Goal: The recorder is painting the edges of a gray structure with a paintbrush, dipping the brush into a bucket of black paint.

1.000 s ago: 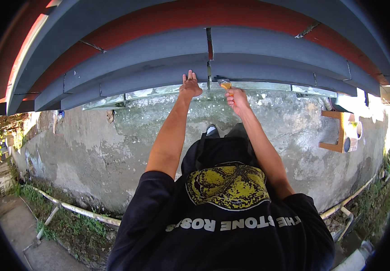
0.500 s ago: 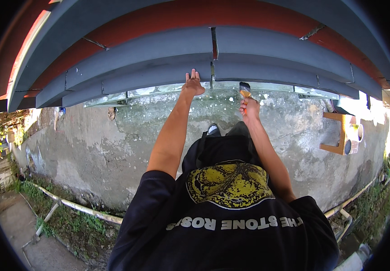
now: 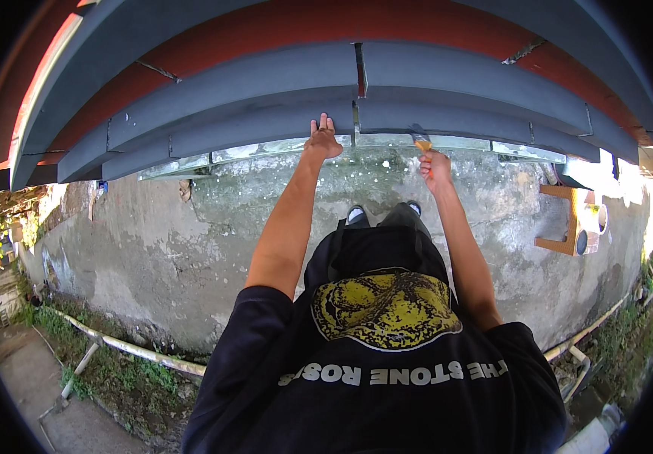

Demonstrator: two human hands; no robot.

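Concrete ground [image 3: 220, 242], worn and flecked with white, spreads out toward nine and three o'clock. Grey boards [image 3: 463, 72] arch in stepped rows across twelve o'clock, parted there by a narrow dark gap [image 3: 360, 68]. A black shirt [image 3: 417, 420] with a yellow print fills six o'clock. A pale pipe [image 3: 133, 352] slants through eight o'clock. Tan furniture [image 3: 575, 219] stands at three o'clock. At twelve, the left hand [image 3: 324, 142] is stretched out against the lowest board, on the gap's nine o'clock side, holding nothing. Toward two, the right hand [image 3: 436, 169] is wrapped around the handle of a paintbrush [image 3: 422, 145]. Its bristles point to eleven, blurred at the boards' lower edge; I cannot tell whether they touch.
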